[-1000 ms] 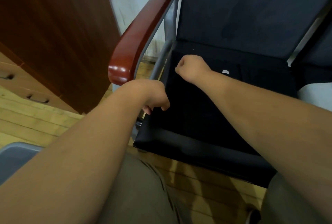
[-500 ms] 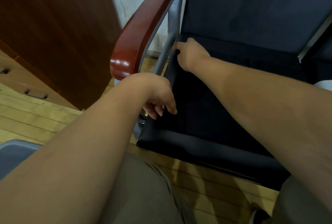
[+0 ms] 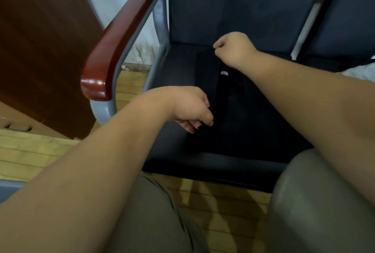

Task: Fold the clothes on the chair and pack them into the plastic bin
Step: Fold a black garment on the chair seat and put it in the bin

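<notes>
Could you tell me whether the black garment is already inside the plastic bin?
No, the black garment lies on the chair seat, pinched by both hands.

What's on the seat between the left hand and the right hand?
In the head view, only the black garment with its small white tag lies between the left hand and right hand.

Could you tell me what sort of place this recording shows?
Probably an office or waiting room: a dark padded chair with a glossy red-brown wooden armrest on a grey metal frame, a tall dark wooden cabinet, and a pale wooden plank floor.
</notes>
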`<state>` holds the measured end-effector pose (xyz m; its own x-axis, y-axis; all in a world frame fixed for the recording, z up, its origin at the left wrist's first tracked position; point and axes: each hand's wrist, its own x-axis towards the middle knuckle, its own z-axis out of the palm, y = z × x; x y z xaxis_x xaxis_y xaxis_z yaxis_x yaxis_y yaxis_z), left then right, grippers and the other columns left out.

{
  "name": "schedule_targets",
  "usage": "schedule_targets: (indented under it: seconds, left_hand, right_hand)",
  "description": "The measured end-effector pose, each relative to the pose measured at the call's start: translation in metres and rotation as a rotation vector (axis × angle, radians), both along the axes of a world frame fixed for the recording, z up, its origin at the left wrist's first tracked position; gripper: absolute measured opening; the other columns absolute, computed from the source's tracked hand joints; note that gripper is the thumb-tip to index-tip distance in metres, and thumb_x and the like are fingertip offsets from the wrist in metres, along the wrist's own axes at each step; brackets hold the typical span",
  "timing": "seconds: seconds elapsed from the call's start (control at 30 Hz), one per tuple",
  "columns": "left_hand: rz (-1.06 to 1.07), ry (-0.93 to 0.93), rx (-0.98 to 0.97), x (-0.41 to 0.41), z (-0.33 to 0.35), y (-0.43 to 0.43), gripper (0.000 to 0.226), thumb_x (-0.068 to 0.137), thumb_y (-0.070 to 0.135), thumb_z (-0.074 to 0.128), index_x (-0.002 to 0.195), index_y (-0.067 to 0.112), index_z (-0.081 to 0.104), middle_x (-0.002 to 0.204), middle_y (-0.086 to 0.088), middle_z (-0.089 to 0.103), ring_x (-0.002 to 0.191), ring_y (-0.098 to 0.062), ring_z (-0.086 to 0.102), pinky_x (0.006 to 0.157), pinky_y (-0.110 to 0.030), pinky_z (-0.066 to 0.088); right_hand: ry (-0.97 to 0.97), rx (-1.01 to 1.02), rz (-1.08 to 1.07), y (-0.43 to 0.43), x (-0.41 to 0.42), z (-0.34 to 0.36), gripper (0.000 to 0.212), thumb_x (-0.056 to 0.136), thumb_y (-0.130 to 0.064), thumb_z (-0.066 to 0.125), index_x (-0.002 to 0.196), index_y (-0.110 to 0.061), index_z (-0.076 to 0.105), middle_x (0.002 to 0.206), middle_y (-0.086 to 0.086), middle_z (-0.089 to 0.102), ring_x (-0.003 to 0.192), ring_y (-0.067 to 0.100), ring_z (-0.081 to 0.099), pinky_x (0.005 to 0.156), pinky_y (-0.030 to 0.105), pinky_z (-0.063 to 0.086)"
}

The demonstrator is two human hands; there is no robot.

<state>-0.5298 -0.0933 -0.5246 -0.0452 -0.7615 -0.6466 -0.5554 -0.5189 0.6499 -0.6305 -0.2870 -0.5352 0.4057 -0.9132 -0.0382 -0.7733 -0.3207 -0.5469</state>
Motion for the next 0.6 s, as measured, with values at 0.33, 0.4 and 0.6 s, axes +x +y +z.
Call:
schedule_targets:
  seconds: [0.33, 0.4, 0.6]
  left_hand:
    - [-0.139, -0.052, 0.111, -0.059, -0.020, -0.021, 0.015, 0.097, 0.021, 0.077, 0.105, 0.013, 0.066, 0.092, -0.002, 0.068, 0.079, -0.015, 0.072, 0.076, -0.034, 0.064]
    - [-0.170, -0.060, 0.121, -0.062, -0.020, -0.024, 0.019, 0.098, 0.028, 0.075, 0.107, 0.013, 0.067, 0.100, -0.002, 0.070, 0.089, -0.016, 0.076, 0.078, -0.033, 0.063]
    - [-0.253, -0.214, 0.080, -0.068, -0.009, -0.032, 0.024, 0.101, 0.026, 0.071, 0.121, 0.013, 0.066, 0.101, -0.001, 0.075, 0.096, -0.014, 0.075, 0.079, -0.030, 0.062]
  right_hand:
    - [0.050, 0.165, 0.074, -0.013, -0.055, -0.027, 0.044, 0.102, -0.019, 0.059, 0.145, -0.024, 0.064, 0.149, -0.002, 0.059, 0.135, 0.018, 0.056, 0.112, 0.027, 0.044]
    - [0.044, 0.162, 0.060, -0.015, -0.060, -0.027, 0.044, 0.103, -0.017, 0.055, 0.146, -0.022, 0.062, 0.150, -0.001, 0.058, 0.136, 0.020, 0.055, 0.111, 0.027, 0.043]
    - [-0.023, 0.153, -0.004, -0.016, -0.083, -0.013, 0.042, 0.103, -0.008, 0.045, 0.134, -0.020, 0.071, 0.142, 0.000, 0.062, 0.132, 0.021, 0.057, 0.101, 0.024, 0.044]
